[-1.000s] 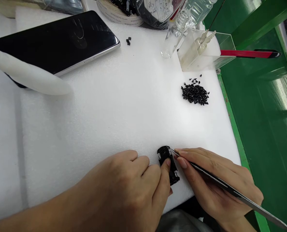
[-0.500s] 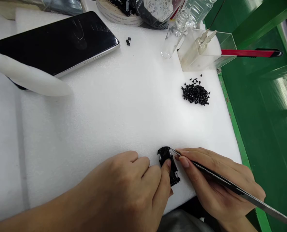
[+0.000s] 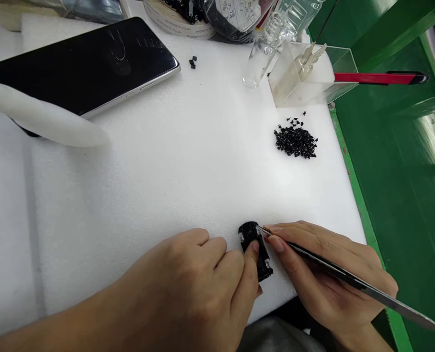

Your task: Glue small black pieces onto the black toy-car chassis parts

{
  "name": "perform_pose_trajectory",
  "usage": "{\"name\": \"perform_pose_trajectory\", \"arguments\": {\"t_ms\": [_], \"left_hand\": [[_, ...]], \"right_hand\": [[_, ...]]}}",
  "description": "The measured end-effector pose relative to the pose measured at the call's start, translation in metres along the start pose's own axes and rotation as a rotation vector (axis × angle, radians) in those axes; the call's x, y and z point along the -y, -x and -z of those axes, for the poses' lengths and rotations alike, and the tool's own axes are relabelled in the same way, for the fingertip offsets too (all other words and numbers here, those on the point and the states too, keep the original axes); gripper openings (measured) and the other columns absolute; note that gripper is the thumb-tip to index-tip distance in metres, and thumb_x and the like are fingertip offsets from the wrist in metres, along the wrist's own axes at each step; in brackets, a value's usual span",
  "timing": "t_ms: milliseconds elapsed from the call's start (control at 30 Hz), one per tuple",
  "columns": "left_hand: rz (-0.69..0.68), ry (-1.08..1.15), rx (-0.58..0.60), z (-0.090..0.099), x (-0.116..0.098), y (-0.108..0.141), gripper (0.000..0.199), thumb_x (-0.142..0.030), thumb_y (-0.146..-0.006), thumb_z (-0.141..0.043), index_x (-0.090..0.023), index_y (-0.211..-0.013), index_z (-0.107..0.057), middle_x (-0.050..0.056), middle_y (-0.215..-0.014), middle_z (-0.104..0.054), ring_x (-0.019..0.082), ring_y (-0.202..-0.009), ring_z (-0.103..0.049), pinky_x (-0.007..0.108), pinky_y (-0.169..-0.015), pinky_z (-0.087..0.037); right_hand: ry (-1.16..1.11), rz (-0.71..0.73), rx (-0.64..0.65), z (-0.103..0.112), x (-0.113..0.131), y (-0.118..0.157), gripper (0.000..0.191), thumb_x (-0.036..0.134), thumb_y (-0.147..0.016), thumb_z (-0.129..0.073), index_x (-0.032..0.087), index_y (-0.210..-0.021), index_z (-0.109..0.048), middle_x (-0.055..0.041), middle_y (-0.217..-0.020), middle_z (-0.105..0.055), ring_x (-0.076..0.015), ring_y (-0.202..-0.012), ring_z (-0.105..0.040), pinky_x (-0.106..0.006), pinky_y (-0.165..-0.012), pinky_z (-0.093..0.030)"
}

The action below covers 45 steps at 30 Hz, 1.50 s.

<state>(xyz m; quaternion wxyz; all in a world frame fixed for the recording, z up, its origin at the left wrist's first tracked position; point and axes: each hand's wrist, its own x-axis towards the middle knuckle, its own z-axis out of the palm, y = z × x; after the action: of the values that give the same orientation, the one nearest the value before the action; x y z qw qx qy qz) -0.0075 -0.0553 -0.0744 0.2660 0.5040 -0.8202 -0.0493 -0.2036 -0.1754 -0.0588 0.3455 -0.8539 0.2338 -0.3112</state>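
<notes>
Near the front edge of the white foam sheet (image 3: 159, 161), my left hand (image 3: 203, 278) is closed on a small black plastic part (image 3: 250, 231), thumb or finger pressed on its face. The part is roughly rectangular, with a rounded top end and notched sides; its lower left is covered by my hand. My right hand (image 3: 331, 274) pinches dark metal tweezers (image 3: 349, 277). Their tips touch, or nearly touch, the part's upper right edge. Whether the tips hold anything is too small to tell.
A pile of tiny black pieces (image 3: 296, 142) lies at the right. Behind it stand a clear box (image 3: 287, 93) with a red pen (image 3: 379, 77) across it and a glass vial (image 3: 256, 63). A phone (image 3: 74, 63), a white curved object (image 3: 45, 117) and tape rolls (image 3: 181, 24) sit at the back.
The right hand and the tweezers have shifted slightly, the tweezers' rear end moving up and a little left. The left hand and the black part stay in place.
</notes>
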Motion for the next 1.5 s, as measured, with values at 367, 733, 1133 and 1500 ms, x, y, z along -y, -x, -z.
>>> {"name": "perform_pose_trajectory", "arguments": {"t_ms": [367,733,1133,1500], "left_hand": [[-0.003,-0.014,0.004,0.000,-0.001,-0.001,0.025,-0.016,-0.096,-0.077,-0.005,-0.117,-0.082,0.004,-0.071,-0.067,0.021,-0.055,-0.058,0.041,-0.036,-0.049],[-0.024,-0.036,0.012,0.003,0.000,-0.001,0.025,-0.018,-0.095,-0.079,-0.005,-0.116,-0.083,0.004,-0.071,-0.068,0.021,-0.056,-0.060,0.041,-0.037,-0.050],[0.073,0.018,-0.062,0.001,-0.004,0.004,0.036,-0.025,-0.107,-0.065,-0.001,-0.133,-0.071,0.004,-0.084,-0.072,0.020,-0.061,-0.060,0.044,-0.043,-0.048],[0.075,0.058,-0.092,0.004,0.002,0.001,0.032,-0.026,-0.112,-0.059,-0.002,-0.131,-0.068,0.001,-0.072,-0.064,0.020,-0.055,-0.056,0.041,-0.043,-0.042]], "right_hand": [[-0.016,-0.048,0.012,0.002,-0.002,-0.001,0.038,-0.006,-0.088,-0.079,0.017,-0.117,-0.083,-0.0024,-0.110,-0.086,-0.0181,-0.092,-0.083,-0.030,-0.085,-0.073],[-0.037,0.004,0.053,0.001,-0.003,-0.005,0.040,-0.008,-0.089,-0.075,0.016,-0.120,-0.081,-0.0037,-0.109,-0.086,-0.0203,-0.092,-0.084,-0.035,-0.083,-0.075],[-0.172,-0.317,-0.157,0.003,-0.005,0.005,0.021,0.015,-0.101,-0.076,0.020,-0.120,-0.083,-0.0073,-0.111,-0.086,-0.0222,-0.088,-0.085,-0.029,-0.073,-0.073],[0.110,-0.089,0.031,-0.001,-0.004,-0.100,0.008,0.027,-0.091,-0.092,0.024,-0.096,-0.086,0.0023,-0.091,-0.084,-0.0152,-0.077,-0.079,-0.028,-0.066,-0.066]]}}
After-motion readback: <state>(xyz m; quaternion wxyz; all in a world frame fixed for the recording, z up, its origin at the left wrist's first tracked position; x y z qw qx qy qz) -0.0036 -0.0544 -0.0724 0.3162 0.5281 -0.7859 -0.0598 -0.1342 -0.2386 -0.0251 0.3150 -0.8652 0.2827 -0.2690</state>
